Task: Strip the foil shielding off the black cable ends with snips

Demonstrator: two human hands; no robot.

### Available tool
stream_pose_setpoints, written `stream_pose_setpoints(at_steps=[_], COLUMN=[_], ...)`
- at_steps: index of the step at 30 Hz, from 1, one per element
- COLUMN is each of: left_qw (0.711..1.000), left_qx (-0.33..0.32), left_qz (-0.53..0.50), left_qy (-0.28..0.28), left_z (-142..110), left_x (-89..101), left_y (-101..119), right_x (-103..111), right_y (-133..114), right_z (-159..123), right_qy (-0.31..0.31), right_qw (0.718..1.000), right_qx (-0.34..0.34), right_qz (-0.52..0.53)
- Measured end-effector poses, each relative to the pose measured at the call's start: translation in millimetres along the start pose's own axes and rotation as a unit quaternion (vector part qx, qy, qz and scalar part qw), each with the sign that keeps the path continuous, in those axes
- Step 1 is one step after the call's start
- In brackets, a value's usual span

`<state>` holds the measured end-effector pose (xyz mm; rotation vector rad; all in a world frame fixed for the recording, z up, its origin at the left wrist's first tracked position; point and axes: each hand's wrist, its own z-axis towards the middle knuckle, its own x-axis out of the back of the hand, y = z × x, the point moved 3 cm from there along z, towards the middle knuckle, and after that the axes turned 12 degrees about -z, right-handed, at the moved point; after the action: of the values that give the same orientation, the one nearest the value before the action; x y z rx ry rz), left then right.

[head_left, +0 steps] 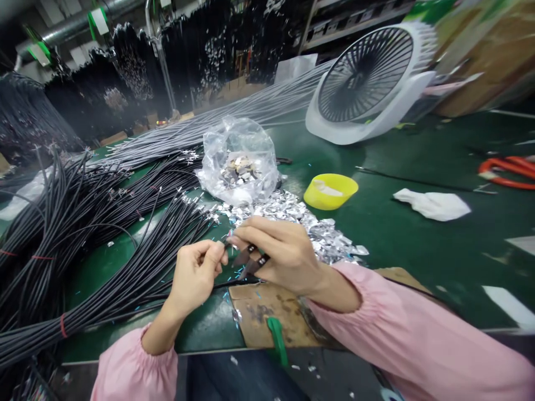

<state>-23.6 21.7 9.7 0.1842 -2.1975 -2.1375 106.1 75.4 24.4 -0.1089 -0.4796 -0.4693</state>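
My left hand is closed in a pinch on the end of a black cable. Right beside it, my right hand grips a small pair of dark snips, their blades pointing down and left. Its thumb and forefinger meet at the cable's tip, where thin coloured wires barely show. Below the hands lies a stained cardboard piece, with small blue clippings scattered near the blades. A heap of silvery foil scraps spreads just behind my right hand.
Bundled black cables cover the left side, with grey cables behind. A clear plastic bag holds small pieces. Further right are a yellow cup, a white fan, a crumpled white cloth and orange-handled pliers.
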Motion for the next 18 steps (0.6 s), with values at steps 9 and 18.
stream_pose_setpoints(at_steps=[9,18], left_qw=[0.998,0.998], left_qx=[-0.008,-0.033], left_qz=[-0.041,-0.020], left_qy=[0.039,0.058], left_z=[1.2,-1.0], left_x=[6.2,5.4], left_y=[-3.1,-0.4], right_x=[5.4,4.5], right_y=[9.1,3.6], right_z=[5.4,5.8], right_qy=[-0.021,-0.064], right_qw=[0.979,0.965], right_qx=[-0.180,-0.183], right_qz=[0.089,0.174])
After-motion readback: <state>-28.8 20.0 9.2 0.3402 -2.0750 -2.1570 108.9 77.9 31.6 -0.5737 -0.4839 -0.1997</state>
